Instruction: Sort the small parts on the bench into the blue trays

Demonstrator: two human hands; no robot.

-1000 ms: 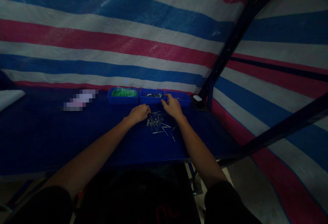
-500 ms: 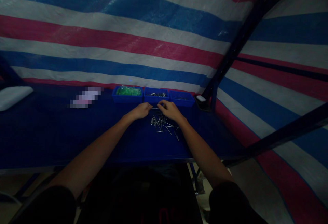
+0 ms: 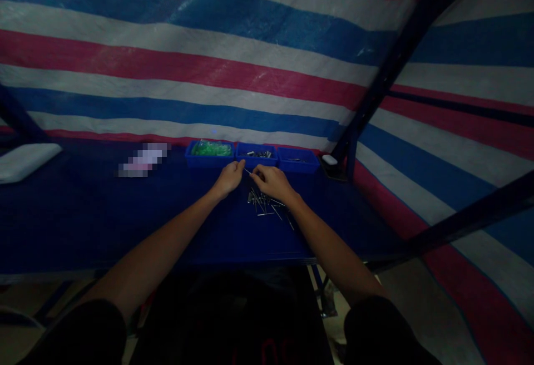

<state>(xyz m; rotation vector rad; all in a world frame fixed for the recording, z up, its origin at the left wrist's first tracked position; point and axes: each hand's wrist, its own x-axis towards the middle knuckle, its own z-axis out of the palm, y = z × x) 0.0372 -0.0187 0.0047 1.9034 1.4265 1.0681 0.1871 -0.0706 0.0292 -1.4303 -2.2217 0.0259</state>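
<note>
A thin metal rod [image 3: 247, 171] spans the small gap between my two hands. My left hand [image 3: 230, 178] pinches its left end, with the fingers pressed together. On the other end, the fingers of my right hand [image 3: 270, 180] are closed. What sits at the rod's ends is hidden by the fingertips. Just below my right hand lies a loose pile of thin metal rods [image 3: 262, 202] on the blue table [image 3: 200, 237], partly covered by the hand and wrist.
Behind my hands stand three blue bins: one with green plastic pieces [image 3: 211, 148], one with small metal parts [image 3: 256, 154], one with a few thin pieces [image 3: 298, 159]. A white case [image 3: 329, 159] rests on a dark flat object at right. A white slab [image 3: 27, 160] lies far left.
The rod between my hands has gone from nearly level to slanting, its left end higher. My left hand has turned upward; the right has shifted slightly down.
</note>
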